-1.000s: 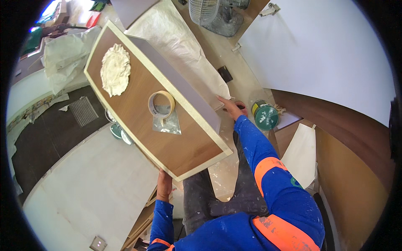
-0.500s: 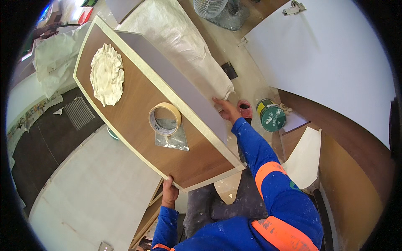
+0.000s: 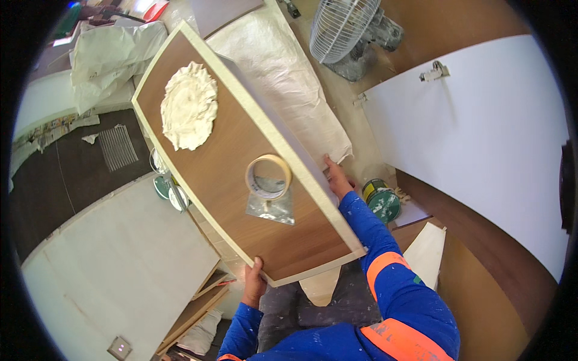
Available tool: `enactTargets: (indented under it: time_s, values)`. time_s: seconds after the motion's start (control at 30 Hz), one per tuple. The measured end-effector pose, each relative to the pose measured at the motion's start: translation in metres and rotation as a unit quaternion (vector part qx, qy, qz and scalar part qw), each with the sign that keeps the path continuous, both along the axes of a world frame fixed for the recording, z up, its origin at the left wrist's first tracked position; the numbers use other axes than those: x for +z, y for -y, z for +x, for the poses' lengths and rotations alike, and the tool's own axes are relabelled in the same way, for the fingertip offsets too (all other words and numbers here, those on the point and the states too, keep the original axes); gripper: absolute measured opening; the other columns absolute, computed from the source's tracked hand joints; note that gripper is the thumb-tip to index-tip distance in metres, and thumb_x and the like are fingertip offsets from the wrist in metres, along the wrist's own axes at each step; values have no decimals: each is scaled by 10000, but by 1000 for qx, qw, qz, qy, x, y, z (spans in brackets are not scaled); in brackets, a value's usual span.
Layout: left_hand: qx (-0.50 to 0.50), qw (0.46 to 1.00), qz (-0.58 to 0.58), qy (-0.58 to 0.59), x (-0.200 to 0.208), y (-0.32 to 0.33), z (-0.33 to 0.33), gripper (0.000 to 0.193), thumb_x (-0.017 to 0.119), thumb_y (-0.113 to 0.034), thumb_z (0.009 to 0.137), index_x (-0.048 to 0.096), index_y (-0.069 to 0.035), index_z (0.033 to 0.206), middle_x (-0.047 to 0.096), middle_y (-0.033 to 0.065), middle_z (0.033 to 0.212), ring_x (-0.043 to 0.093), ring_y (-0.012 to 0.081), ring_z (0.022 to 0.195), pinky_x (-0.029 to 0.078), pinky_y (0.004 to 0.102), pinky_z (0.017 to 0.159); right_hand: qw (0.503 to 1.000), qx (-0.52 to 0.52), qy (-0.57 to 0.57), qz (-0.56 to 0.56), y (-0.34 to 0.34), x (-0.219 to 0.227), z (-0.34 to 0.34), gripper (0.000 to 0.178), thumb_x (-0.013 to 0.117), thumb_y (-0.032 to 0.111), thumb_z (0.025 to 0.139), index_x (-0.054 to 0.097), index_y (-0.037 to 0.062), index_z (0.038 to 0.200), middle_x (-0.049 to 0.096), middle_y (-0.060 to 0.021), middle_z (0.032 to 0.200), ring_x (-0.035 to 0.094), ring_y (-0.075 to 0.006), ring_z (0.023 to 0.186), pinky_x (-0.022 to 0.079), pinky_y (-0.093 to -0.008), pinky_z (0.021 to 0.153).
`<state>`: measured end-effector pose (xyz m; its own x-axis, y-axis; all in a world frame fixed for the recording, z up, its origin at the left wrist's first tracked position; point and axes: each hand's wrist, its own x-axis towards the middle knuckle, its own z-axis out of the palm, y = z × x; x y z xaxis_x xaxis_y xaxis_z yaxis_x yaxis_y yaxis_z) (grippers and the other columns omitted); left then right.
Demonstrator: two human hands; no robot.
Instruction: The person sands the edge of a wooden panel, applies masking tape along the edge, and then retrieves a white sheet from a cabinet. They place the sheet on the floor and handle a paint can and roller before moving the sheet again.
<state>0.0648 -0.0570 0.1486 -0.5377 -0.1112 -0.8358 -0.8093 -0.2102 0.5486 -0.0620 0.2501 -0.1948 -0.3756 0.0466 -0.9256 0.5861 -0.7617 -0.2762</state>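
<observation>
The wooden box (image 3: 232,162) has shifted rightward in view since half a second ago, baring more of a green pail (image 3: 161,188) on the left; the left hand (image 3: 254,284) grips its near edge, thumb on top; the right hand (image 3: 340,180) lies against its right side, how closed I cannot tell; lifting looks done, setting down not yet; on the brown face sit a tape roll (image 3: 287,176), a scraper (image 3: 271,212), then an unspread putty mound (image 3: 189,108); beyond, a pale sheet (image 3: 283,78) and a fan (image 3: 343,30).
</observation>
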Motion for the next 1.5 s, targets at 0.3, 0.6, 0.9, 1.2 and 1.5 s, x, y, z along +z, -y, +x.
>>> enactTargets:
  time_s: [0.3,0.6,0.9,1.2,1.5]
  values:
    - [-57,998,19,-27,24,-97,11,609,632,-386,1039,498,58,1434,606,131,1369,549,237,1285,417,392,1106,982,126,-64,123,-105,35,-16,708,770,515,923,640,-59,1317,693,-106,1258,632,-187,1102,490,-326,975]
    - [-83,996,38,-5,35,-104,10,658,636,-381,1046,432,51,1499,556,133,1447,518,239,1326,397,382,1128,982,182,-38,26,-112,78,-30,701,631,539,993,603,-51,1369,682,-127,1289,632,-201,1140,484,-327,1007]
    - [-164,982,78,-51,48,-101,-16,801,647,-465,1023,316,24,1565,472,150,1526,458,251,1386,393,408,1138,973,222,-57,-30,-225,274,71,632,370,484,1119,417,37,1563,489,-148,1578,506,-284,1406,377,-404,1177]
    - [-51,960,211,174,44,33,-103,956,352,-796,980,143,-169,1671,335,174,1652,405,358,1466,372,559,1145,879,147,132,434,-200,504,158,685,591,415,1044,378,66,1593,424,-223,1600,474,-337,1428,367,-495,1166]
    - [-29,982,184,0,69,364,-304,733,421,-648,1052,437,-71,1503,614,185,1383,607,315,1251,503,474,1026,560,395,-37,727,111,524,-93,843,750,471,902,429,25,1541,489,-300,1503,447,-434,1424,376,-499,1169]
